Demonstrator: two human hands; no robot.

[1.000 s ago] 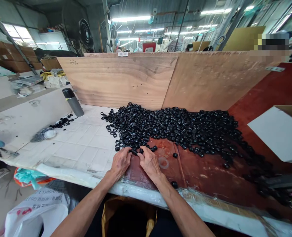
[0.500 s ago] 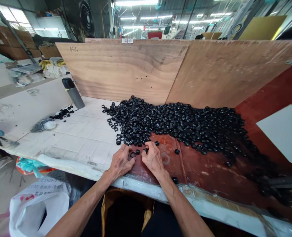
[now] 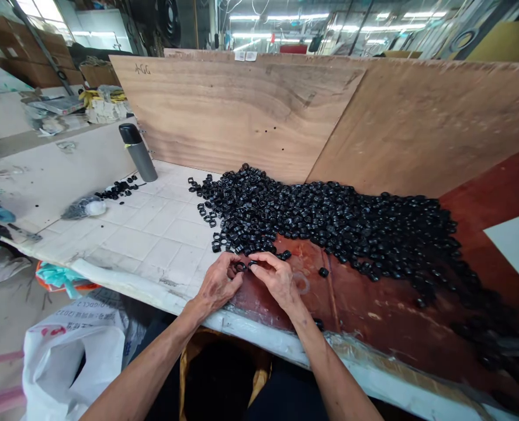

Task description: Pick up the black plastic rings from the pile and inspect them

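Note:
A large heap of small black rings [image 3: 325, 228] spreads across the work surface, its near edge just beyond my hands. My left hand [image 3: 218, 283] curls around a black ring [image 3: 241, 266] at its fingertips. My right hand [image 3: 277, 280] pinches another black ring [image 3: 252, 264] between thumb and fingers, and the two hands nearly touch. Both hands rest over the red-brown board [image 3: 373, 310] near its front edge. One loose ring [image 3: 323, 272] lies to the right of my right hand, and another [image 3: 318, 323] sits by my right wrist.
Plywood panels [image 3: 242, 111] stand behind the heap. To the left lie white tiles [image 3: 163, 240], a grey flask [image 3: 138, 153], a small cluster of black rings [image 3: 118, 190] and a clear bag [image 3: 84, 207]. A white sack [image 3: 71, 362] sits below the front edge.
My hands have moved closer together, and each now has a ring at its fingertips. The view has tilted down and shifted, so the heap and boards sit differently in the frame.

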